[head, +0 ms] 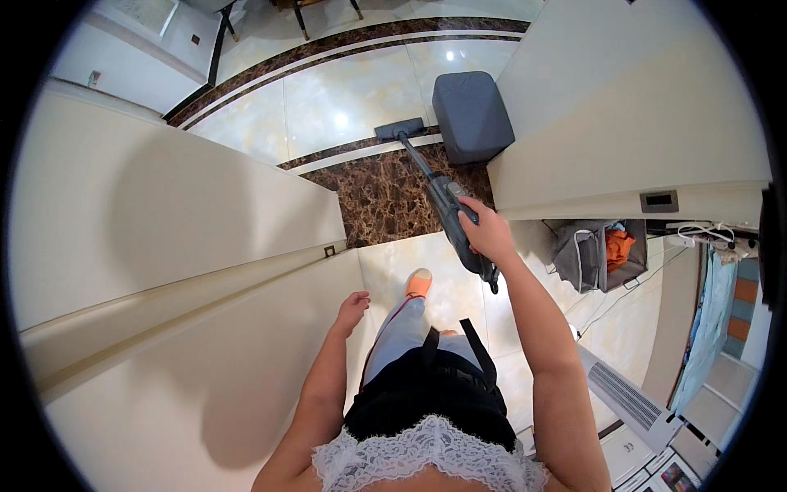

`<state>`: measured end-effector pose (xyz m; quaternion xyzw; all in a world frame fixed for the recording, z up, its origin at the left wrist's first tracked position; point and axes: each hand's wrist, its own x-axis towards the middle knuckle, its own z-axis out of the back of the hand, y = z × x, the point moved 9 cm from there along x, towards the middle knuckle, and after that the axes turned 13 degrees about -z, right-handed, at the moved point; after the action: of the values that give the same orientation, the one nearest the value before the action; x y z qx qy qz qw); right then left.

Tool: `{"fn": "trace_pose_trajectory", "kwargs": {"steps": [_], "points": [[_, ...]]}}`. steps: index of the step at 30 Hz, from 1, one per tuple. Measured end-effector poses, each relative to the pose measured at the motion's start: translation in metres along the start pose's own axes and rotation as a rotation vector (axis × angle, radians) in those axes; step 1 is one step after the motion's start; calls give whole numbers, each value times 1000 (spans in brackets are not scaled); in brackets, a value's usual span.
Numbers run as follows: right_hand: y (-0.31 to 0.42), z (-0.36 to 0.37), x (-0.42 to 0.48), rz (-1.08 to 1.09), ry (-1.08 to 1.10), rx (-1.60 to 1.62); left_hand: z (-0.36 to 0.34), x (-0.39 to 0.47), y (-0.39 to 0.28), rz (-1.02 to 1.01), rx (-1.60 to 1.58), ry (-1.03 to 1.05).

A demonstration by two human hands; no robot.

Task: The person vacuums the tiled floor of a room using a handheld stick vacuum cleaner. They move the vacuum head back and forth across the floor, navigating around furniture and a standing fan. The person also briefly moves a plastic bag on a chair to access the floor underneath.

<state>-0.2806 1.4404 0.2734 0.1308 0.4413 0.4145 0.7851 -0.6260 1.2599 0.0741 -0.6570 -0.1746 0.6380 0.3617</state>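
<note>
My right hand (486,230) grips the handle of a dark grey cordless stick vacuum cleaner (452,218). Its tube slants away from me, and the flat floor head (399,129) rests where the brown marble threshold (393,203) meets the pale tiles. Just right of the floor head stands a dark grey lidded bin or stool (472,117), against the white wall or door. My left hand (352,312) hangs beside my left leg with nothing in it, its fingers slightly curled and partly apart.
A white door or panel (178,215) with a latch fitting runs along the left. At the right are a fabric laundry basket (578,261) holding orange cloth, cables on the floor and a white vented appliance (627,393). Chair legs (300,21) stand at the far top.
</note>
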Motion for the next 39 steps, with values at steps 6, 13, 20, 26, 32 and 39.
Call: {"fn": "trace_pose_trajectory", "kwargs": {"steps": [6,13,20,26,32,39], "points": [[-49,0,-30,63,-89,-49,-15,-5,-1,-38,105,63],[-176,37,-153,-29,-121,-86,-66,-18,-40,-172,216,101],[-336,65,-350,-225,-204,-143,-171,-34,-22,-249,425,409],[-430,38,-490,-456,-248,-8,-265,-84,-13,-246,636,659],[-452,54,-460,-432,-154,140,-269,-82,-32,-255,724,669],[-423,101,-346,-278,-226,-23,-195,-36,-37,-307,572,468]]}}
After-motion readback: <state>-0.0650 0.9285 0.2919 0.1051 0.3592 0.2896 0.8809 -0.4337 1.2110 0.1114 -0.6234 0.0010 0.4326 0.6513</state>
